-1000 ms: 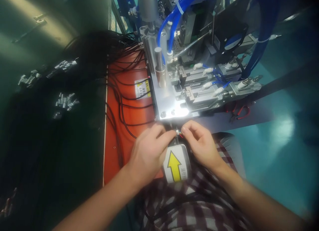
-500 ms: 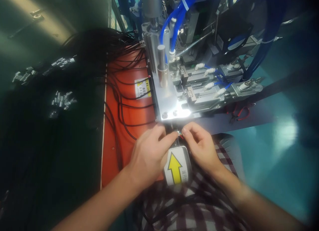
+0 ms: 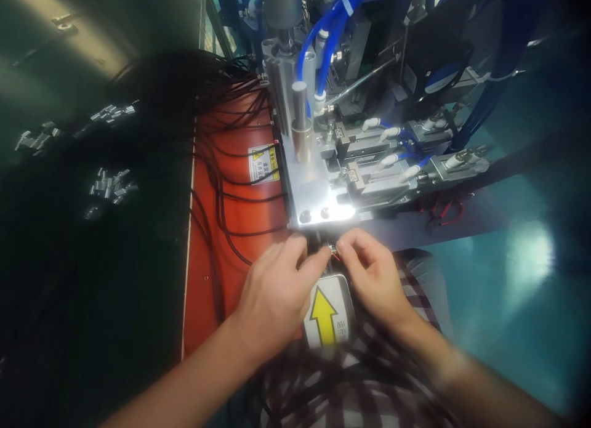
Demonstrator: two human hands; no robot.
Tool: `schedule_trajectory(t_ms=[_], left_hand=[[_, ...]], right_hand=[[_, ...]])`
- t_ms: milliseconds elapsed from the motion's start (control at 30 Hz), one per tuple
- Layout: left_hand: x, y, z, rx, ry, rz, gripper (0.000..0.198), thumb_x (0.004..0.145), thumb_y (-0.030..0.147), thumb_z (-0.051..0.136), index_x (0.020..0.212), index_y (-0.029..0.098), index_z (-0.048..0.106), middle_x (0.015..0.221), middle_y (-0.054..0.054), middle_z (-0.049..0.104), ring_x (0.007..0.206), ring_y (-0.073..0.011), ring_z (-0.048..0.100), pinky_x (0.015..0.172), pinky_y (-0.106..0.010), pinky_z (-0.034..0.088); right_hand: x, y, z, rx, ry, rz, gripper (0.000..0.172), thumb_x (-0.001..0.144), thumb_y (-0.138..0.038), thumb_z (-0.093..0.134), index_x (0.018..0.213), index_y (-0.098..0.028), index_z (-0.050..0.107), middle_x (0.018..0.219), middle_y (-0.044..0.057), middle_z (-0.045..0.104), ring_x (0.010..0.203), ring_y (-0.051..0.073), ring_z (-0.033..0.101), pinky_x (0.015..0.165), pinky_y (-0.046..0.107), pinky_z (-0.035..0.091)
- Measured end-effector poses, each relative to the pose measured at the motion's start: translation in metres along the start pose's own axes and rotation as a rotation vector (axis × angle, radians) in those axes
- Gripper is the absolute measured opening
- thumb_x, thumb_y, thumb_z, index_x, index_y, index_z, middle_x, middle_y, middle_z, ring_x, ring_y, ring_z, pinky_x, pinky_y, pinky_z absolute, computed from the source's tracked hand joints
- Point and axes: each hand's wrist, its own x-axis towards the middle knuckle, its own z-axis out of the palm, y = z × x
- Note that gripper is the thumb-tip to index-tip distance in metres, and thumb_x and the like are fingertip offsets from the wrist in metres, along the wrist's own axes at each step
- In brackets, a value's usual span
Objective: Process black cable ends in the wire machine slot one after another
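My left hand (image 3: 277, 289) and my right hand (image 3: 373, 274) meet fingertip to fingertip just below the front edge of a bright metal machine plate (image 3: 314, 197). Both pinch a tiny part with a metal tip and red wire (image 3: 332, 250) between thumb and forefinger. The part is too small to name surely. Under the hands lies a white label with a yellow arrow (image 3: 325, 317) pointing toward the machine.
An orange surface (image 3: 235, 188) crossed by black cables (image 3: 221, 188) lies left of the machine. Small metal pieces (image 3: 108, 185) lie on the dark area at the far left. Blue air hoses (image 3: 323, 28) and cylinders rise behind. A plaid garment (image 3: 351, 379) is below.
The hands stay pinched together on the small part. The view has shifted slightly, and the hands sit a little lower and closer to the plate's edge.
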Motion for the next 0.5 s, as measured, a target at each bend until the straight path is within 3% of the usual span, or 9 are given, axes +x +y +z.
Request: schedule_trajectory(t_ms=[500], left_hand=[[-0.001, 0.0002, 0.0006, 0.03, 0.013, 0.037, 0.031, 0.089, 0.008, 0.046, 0.111, 0.008, 0.068, 0.074, -0.007, 0.053, 0.063, -0.0158, 0.048, 0.052, -0.026, 0.042]], right_hand=[[0.0044, -0.0005, -0.0046, -0.069, -0.035, -0.065, 0.024, 0.094, -0.025, 0.049, 0.07, -0.02, 0.046, 0.067, -0.002, 0.046, 0.063, 0.014, 0.043, 0.06, 0.027, 0.037]])
